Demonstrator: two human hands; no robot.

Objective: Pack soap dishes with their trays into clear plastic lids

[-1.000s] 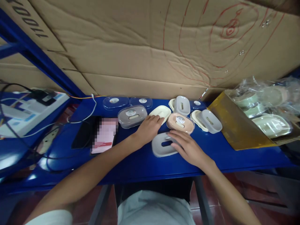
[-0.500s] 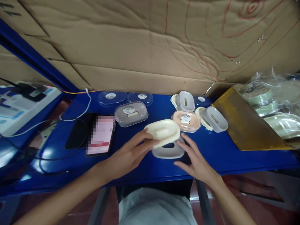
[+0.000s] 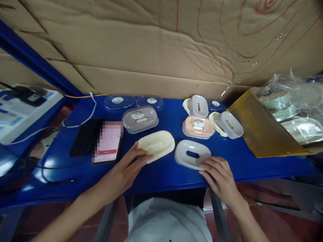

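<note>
My left hand (image 3: 132,166) pinches the near left edge of a cream oval dish (image 3: 158,144), its hollow facing up. Just right of it, my right hand (image 3: 218,173) grips the lower right rim of a grey oval soap dish tray (image 3: 181,154) that has a slot in its middle. The two pieces are apart from each other. Behind them lie a peach soap dish (image 3: 196,132) and a grey soap dish (image 3: 140,124), both under clear lids with round labels.
Clear labelled lids (image 3: 117,105) lie along the back. Grey trays (image 3: 230,124) lean on cream dishes at the right, beside a cardboard box (image 3: 254,131) of bagged dishes. A phone (image 3: 107,143) and a white power strip (image 3: 37,111) with cables are on the left.
My left hand has lifted the cream dish from the back and brought it forward and left. My right hand has taken hold of the grey tray and shifted it right.
</note>
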